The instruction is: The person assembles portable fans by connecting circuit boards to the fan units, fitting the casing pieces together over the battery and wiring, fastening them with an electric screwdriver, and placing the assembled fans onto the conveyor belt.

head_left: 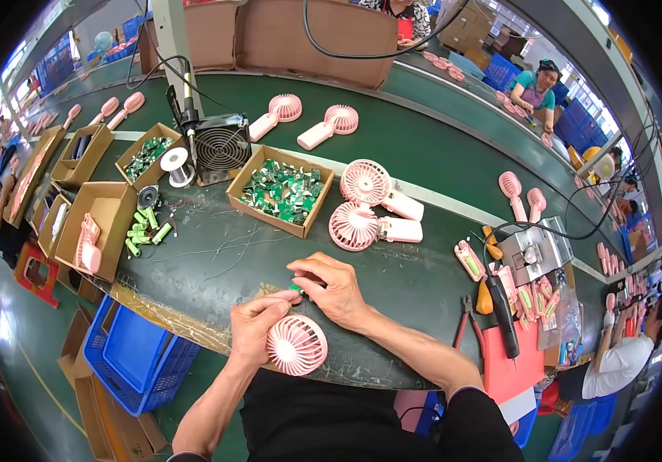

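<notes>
My left hand is closed around a pink handheld fan, its round slatted head turned up by my wrist near the table's front edge. Most of the fan's handle is hidden by my fingers. A small green circuit board shows at my left fingertips. My right hand reaches over from the right with bent fingers, its thumb and fingertips closed in at that board. Beyond my hands, an open cardboard box holds many green circuit boards. Two pink fans lie to its right.
Green battery cells, a solder spool and a black fan unit stand left. Right are pliers, a black-handled tool, opened pink handles and a metal fixture. A conveyor runs behind; co-workers sit around.
</notes>
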A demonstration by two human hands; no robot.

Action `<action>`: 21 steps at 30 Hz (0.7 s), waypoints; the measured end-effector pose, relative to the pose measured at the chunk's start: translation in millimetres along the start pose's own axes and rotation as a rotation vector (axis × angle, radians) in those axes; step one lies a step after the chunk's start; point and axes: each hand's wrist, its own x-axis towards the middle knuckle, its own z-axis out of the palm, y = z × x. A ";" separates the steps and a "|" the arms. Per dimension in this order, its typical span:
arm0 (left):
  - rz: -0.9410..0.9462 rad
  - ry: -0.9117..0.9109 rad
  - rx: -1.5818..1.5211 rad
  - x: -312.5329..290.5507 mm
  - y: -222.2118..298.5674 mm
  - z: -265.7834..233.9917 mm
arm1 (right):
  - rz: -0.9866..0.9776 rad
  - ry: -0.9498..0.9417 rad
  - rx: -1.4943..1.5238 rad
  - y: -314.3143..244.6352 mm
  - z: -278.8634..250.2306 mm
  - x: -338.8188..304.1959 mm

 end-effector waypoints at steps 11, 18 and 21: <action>-0.023 0.074 -0.052 -1.7 1.4 3.9 | -0.161 -0.071 -0.005 6.6 -4.7 -8.7; -0.031 0.034 -0.075 -1.1 -0.1 2.1 | 0.008 -0.137 0.068 6.8 -11.1 -11.4; -0.031 0.027 -0.036 -1.4 0.2 1.9 | -0.023 -0.120 0.053 6.6 -10.0 -11.3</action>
